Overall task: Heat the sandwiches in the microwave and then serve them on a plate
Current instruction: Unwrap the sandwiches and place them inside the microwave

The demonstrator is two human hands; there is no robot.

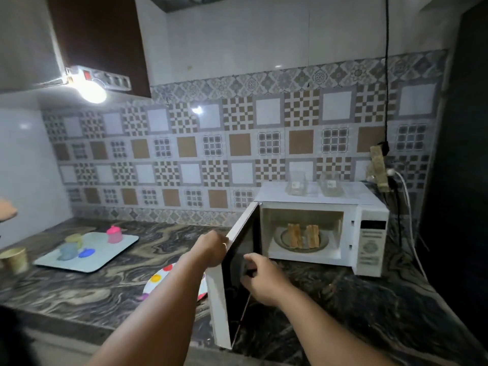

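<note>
Two bare forearms come in from the bottom edge and reach to the open door of the microwave. The right hand is nearest to the camera; it lies against the dark inner side of the door with the fingers bent, but I cannot tell if they really grip something or only press on it. The left hand is a little farther and holds the top outer edge of the door, the fingers curled over it. The door stands wide open, turned toward the camera on its left hinge. Just behind the left forearm, a white plate with coloured dots lies on the dark marbled tabletop, partly hidden by the arm. More to the left there is a pale tray that carries a pink cup with lid, a blue lid and some blurred pale pieces. A paper cup stands near the left edge. Inside the microwave, two sandwiches stand upright side by side on the round glass turntable. On top of the microwave are two clear containers, well apart from each other. Behind everything is the patterned tile wall, with a bright lamp at the upper left and a socket with cables at the right.
</note>
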